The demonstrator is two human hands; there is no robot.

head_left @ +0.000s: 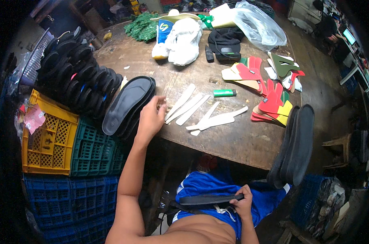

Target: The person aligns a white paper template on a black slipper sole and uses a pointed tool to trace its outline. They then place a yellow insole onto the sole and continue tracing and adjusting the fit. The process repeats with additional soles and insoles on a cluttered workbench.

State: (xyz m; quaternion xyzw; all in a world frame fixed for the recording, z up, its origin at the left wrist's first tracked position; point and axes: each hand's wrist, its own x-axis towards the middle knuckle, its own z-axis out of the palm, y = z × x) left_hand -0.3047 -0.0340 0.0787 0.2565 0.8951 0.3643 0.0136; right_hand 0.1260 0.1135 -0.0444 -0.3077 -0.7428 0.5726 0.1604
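Observation:
My right hand (244, 200) grips one end of a black shoe sole (209, 199), held edge-on above my lap. Over the table's near left part, my left hand (152, 116) reaches out with nothing visible in it, its fingers apart and slightly bent. It is between a stack of black soles (127, 103) and several thin white strips (186, 107), close to both. More white strips (217, 122) cross one another farther right. A second group of black soles (300, 144) rests at the table's right corner.
Red, yellow and green cut pieces (270, 99) lie at the right beside a green lighter (224, 93). Behind are a black cap (225, 42), a white bundle (184, 40) and a clear plastic bag (259, 26). Piled black soles (76, 73) and yellow crates (50, 138) stand left.

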